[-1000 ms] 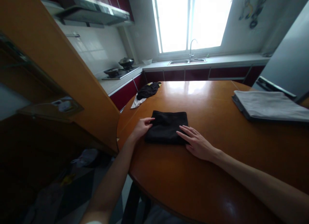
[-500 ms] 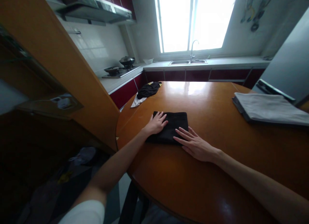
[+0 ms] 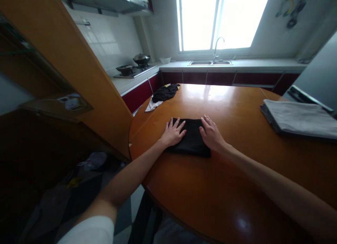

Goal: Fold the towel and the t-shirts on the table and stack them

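A black folded cloth (image 3: 193, 140) lies flat on the wooden table (image 3: 184, 188) in front of me, roughly rectangular. My left hand (image 3: 172, 133) rests on its left part, palm down with the fingers spread. On the cloth's right edge lies my right hand (image 3: 211, 134), its fingers stretched out toward the far corner. Neither hand grips anything. Parts of the cloth's left and right sides are hidden beneath the hands.
Toward the table's far left edge sits a crumpled black and white cloth pile (image 3: 165, 93). A grey folded fabric stack (image 3: 302, 117) lies at the right. Beyond are a sink (image 3: 210, 62), a stove with a pan (image 3: 142, 59), and a wooden partition (image 3: 105, 96) on the left.
My right hand has slid away from me along the cloth, from its near right corner to its far right edge. My left hand stays on the cloth. The view has shifted slightly.
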Demonstrator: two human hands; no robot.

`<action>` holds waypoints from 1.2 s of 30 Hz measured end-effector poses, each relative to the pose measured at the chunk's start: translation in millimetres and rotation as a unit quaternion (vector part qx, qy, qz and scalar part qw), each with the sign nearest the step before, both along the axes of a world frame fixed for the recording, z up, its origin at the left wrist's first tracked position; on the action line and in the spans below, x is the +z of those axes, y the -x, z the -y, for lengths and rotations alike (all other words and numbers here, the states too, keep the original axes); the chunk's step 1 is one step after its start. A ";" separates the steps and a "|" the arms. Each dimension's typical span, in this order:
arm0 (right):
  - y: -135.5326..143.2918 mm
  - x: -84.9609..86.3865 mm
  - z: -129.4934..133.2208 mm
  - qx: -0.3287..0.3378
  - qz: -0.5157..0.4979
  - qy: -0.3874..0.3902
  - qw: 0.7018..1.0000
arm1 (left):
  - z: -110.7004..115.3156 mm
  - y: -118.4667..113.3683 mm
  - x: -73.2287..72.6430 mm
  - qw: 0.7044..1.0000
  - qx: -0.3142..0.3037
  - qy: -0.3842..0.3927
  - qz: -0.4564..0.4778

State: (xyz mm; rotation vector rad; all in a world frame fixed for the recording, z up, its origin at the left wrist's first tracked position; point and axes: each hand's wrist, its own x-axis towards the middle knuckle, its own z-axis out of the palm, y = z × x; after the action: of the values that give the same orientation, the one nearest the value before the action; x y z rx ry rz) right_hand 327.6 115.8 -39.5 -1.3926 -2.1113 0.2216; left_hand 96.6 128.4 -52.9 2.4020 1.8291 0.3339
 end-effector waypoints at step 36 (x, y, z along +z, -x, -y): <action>-12.0 -31.0 59.6 0.009 0.175 0.078 0.982 | 0.1 -2.7 -1.2 0.999 0.013 -0.003 -0.039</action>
State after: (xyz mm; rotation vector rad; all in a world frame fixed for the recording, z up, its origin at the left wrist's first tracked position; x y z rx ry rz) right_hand 339.6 56.2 -70.6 -1.5994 -2.4361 0.1607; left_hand 99.2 128.3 -54.1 2.4305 1.8949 0.2509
